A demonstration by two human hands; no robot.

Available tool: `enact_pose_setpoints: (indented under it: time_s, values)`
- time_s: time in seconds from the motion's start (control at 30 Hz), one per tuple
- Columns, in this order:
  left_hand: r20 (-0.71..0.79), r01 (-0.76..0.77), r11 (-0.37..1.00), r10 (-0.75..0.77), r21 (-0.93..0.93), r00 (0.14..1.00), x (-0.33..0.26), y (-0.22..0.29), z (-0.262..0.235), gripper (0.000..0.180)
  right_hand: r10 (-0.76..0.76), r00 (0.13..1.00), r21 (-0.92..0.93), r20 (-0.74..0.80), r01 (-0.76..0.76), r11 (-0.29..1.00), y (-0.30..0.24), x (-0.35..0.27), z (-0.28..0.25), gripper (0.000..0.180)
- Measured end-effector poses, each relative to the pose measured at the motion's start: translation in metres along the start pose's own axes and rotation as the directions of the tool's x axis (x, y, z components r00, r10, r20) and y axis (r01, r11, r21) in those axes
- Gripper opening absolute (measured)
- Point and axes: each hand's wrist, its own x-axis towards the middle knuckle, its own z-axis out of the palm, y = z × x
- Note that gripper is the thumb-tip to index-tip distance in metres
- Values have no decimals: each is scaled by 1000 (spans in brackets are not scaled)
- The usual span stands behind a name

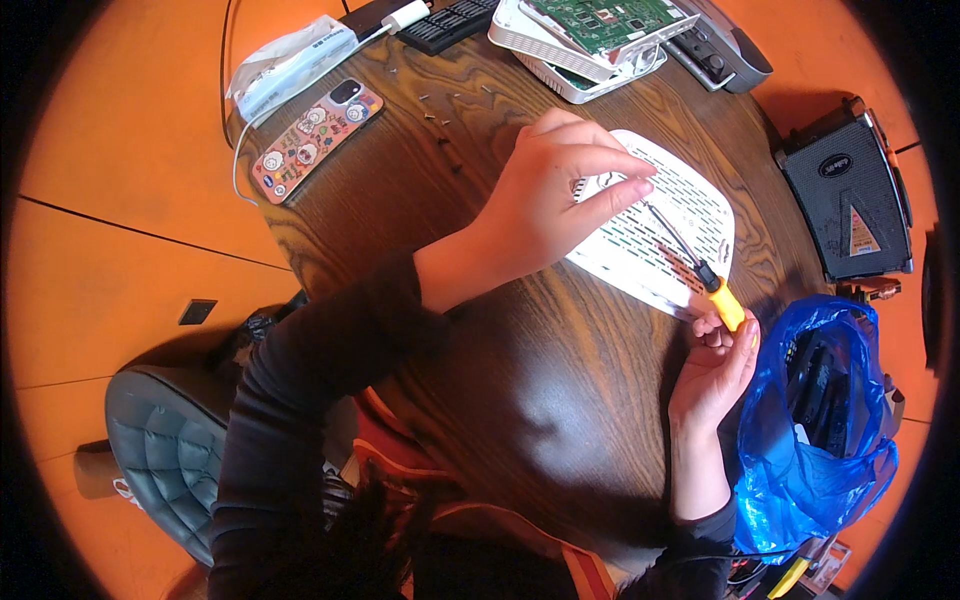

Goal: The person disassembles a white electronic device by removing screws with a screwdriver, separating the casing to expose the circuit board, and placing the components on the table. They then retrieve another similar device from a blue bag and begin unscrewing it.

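My right hand (715, 375) grips a screwdriver (727, 303) by the end of its yellow handle, the dark shaft slanting up and to the left. At the tip of that shaft, the thumb and index finger of my left hand (565, 190) are pinched together. Whatever lies between those fingertips is too small to make out. Beneath both hands, a white slotted panel (712, 205) with rounded corners rests on the wooden table (560, 400). My left hand covers part of its left side.
Small screws (445, 122) lie scattered beyond my left forearm. Farther off are a phone (318, 140) in a patterned case, a tissue pack (295, 65), and an opened white device (580, 85) with a green circuit board (605, 22). A black speaker (845, 200) and blue plastic bag (800, 490) stand right.
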Motion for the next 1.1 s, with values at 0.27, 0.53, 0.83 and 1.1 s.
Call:
enact_pose_setpoints:
  time_s: [0.27, 0.53, 0.83, 1.1]
  values:
    - [42, -33, 995, 29, 98, 999, 7, -18, -14, 8, 23, 1000, 6, 21, -23, 1000, 0, 2, -5, 22]
    - [-225, 450, 492, -450, 745, 864, -3, -85, -72, 15, 9, 1000, 47, 10, -10, 999, 2, 3, -9, 21]
    - [-311, 354, 557, -173, 751, 934, 1, -90, -75, 19, 19, 999, -2, 44, -19, 1000, -1, 5, -11, 23]
    - [239, 36, 999, -39, 16, 970, 6, -66, -34, 51, -54, 988, 4, 141, 54, 999, -15, 13, -13, 22]
